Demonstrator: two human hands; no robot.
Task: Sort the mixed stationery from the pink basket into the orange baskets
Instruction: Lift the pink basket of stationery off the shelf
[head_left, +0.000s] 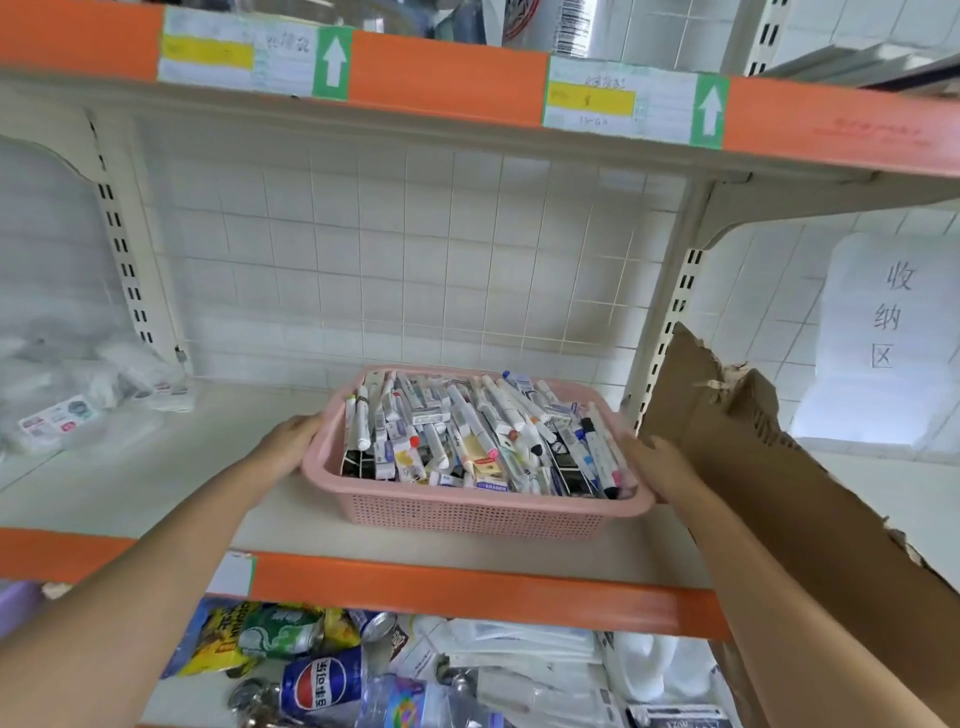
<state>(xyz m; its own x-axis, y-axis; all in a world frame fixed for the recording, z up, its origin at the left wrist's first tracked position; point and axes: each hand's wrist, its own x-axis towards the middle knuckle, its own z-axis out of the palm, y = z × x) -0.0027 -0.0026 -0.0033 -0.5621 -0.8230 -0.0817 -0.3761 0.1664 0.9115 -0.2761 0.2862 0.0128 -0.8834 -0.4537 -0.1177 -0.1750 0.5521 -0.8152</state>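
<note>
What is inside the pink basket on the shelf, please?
The pink basket, held at its sides by the left hand and right hand, is heaped with mixed stationery: marker pens and small boxes. Anything below the top layer, and the basket's floor, is covered.

A white paper sign (883, 332) on the right wall reads 收纳区; a blue can (317, 686) under the shelf reads 百事可乐; shelf-edge labels (631, 101) carry white up-arrows on green, their handwriting illegible.

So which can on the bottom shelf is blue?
The Pepsi can, nearer the camera than the green can; only it has a blue body.
</note>
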